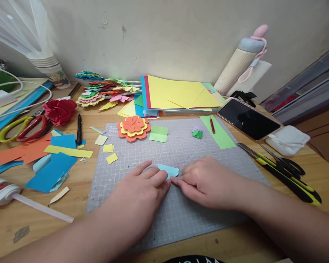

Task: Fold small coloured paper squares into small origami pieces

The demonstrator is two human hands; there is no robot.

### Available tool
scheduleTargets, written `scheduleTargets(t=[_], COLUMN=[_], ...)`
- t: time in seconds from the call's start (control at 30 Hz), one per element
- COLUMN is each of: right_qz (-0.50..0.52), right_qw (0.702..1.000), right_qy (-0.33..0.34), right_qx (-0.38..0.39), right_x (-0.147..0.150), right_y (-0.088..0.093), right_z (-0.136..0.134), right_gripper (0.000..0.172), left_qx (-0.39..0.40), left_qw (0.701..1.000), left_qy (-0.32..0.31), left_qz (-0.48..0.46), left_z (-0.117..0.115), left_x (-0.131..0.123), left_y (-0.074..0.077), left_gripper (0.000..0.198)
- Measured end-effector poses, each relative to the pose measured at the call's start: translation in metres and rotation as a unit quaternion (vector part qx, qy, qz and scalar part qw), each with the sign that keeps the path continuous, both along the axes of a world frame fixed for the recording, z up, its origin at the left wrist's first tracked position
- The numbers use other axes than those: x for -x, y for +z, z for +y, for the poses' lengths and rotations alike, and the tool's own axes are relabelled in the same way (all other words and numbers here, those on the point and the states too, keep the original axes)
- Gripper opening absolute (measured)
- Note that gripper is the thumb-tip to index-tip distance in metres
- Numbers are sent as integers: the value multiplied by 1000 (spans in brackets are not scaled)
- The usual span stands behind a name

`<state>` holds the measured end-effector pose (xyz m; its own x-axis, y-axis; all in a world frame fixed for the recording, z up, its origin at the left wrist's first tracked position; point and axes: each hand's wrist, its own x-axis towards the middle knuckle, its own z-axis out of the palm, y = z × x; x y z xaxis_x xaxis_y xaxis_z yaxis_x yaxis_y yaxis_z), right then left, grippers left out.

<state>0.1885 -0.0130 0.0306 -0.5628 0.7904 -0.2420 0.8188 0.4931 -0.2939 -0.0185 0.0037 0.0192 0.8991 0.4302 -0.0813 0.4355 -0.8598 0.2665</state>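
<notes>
A small folded piece of light blue paper (pixel 168 170) lies on the grey cutting mat (pixel 164 230) between my hands. My left hand (pixel 142 190) holds its left side, with the thumb and index finger pressed together at the lower edge and the other fingers stretched over the mat. On the right, my right hand (pixel 205 180) is curled, its thumb tip and index finger closed on the paper's lower right edge. Beyond them sit a layered orange and yellow paper flower (pixel 133 128), a creased green paper square (pixel 158 133) and small purple and green folded pieces (pixel 197 132).
A red pencil (pixel 212 125) rests on a green paper strip (pixel 222 137). To the right are a utility knife (pixel 287 179), black scissors (pixel 286 164) and a phone (pixel 249 118). A glue gun (pixel 2 191) and blue paper scraps (pixel 52 171) lie left; coloured sheets (pixel 178 93) are stacked behind.
</notes>
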Motion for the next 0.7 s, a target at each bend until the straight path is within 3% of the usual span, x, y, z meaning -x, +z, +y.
scheduleTargets(t=[0.17, 0.53, 0.7], right_qz=[-44, -47, -81], right_qw=[990, 980, 963], right_qy=[-122, -163, -229], right_qx=[58, 107, 115], right_x=[5, 2, -5], right_y=[10, 10, 16], right_z=[5, 8, 11], right_gripper=[50, 52, 51], left_qx=[-9, -18, -10], left_qw=[1000, 1000, 1000], left_qy=[3, 1, 5], left_qz=[7, 6, 12], left_z=[-1, -2, -1], left_x=[1, 0, -1], left_y=[-1, -1, 2], left_gripper=[38, 36, 37])
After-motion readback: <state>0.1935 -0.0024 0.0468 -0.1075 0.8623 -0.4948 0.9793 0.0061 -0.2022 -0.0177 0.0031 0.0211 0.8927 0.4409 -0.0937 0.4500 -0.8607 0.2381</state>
